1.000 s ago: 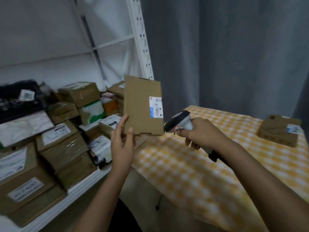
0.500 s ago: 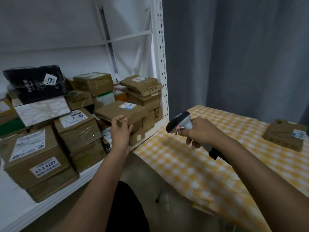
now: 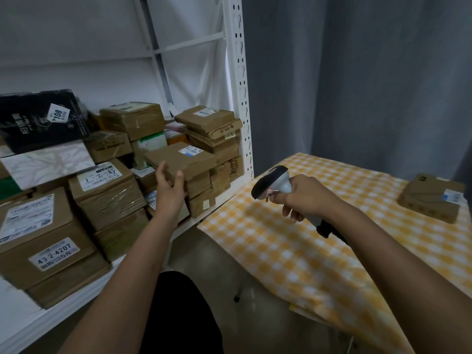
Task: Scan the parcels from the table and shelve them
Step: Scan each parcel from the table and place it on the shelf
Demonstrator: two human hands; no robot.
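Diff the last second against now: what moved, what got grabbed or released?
The flat parcel went from upright in front of the scanner to lying flat on the stacked boxes on the shelf. The left hand has eased its grip, with its fingers still at the near edge. Unchanged: the right hand grips the scanner over the checked table, and the last parcel sits at its far corner.

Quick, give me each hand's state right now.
Left hand: open, fingers against the flat parcel on the shelf.
Right hand: grip closed round the scanner.
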